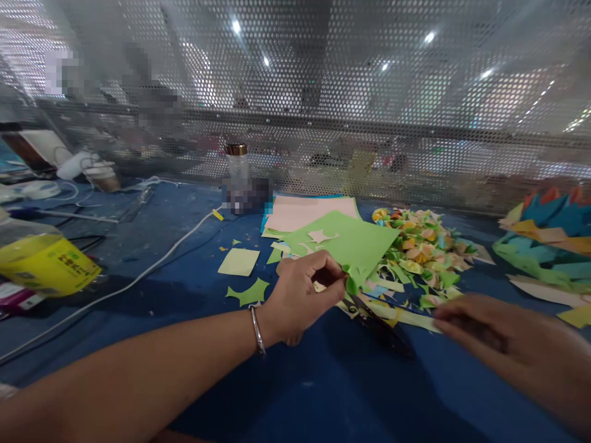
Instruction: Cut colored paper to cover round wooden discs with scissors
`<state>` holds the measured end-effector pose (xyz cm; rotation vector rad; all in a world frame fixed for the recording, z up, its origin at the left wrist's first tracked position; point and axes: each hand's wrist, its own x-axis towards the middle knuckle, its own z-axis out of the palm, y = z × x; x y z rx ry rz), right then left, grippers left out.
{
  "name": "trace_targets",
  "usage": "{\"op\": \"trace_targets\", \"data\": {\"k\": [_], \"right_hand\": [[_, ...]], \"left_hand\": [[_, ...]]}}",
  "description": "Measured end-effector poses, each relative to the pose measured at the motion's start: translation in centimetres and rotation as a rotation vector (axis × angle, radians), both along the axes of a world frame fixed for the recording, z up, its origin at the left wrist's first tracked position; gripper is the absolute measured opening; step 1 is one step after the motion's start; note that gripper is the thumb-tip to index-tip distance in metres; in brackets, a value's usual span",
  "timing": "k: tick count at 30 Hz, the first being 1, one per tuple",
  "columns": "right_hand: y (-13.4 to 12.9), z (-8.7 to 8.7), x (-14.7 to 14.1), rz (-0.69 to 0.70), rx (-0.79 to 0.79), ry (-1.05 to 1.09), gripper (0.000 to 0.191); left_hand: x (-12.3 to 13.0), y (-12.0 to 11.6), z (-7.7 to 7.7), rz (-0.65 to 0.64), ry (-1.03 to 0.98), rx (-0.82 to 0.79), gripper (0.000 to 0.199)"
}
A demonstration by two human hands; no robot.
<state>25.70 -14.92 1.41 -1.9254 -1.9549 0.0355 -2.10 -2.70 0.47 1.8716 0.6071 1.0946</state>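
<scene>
Left forearm lies nearest; left hand pinches a small, curled light-green paper piece at centre. Likely light, soft, crease-prone: grip the edge. Right hand, four o'clock: blurred, grip cannot be told. Multicoloured paper heap limits two o'clock; flat blue tabletop gives room at six.

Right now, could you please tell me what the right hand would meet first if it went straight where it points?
Probably the pale paper strip just ahead of the right hand, though with depth unclear it might pass above.
</scene>
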Motion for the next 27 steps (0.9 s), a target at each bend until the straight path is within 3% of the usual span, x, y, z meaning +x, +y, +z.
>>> {"op": "trace_targets", "data": {"k": [3,6,17,27], "right_hand": [[3.0,0.6,-5.3,0.24,-0.127,-0.002,0.022],[5.0,0.1,-7.7,0.273,-0.17,-0.057,0.017],[6.5,-1.0,-8.1,0.346,-0.182,-0.052,0.015],[5.8,-0.5,-7.2,0.27,-0.25,0.103,0.013]], "left_hand": [[-0.2,0.0,0.1,0.029,0.025,0.039,0.009],[-0.5,0.0,0.2,0.036,0.045,0.067,0.01],[-0.6,0.3,0.4,-0.057,0.064,0.038,0.008],[-0.4,0.5,0.3,0.004,0.085,0.05,0.01]]}}
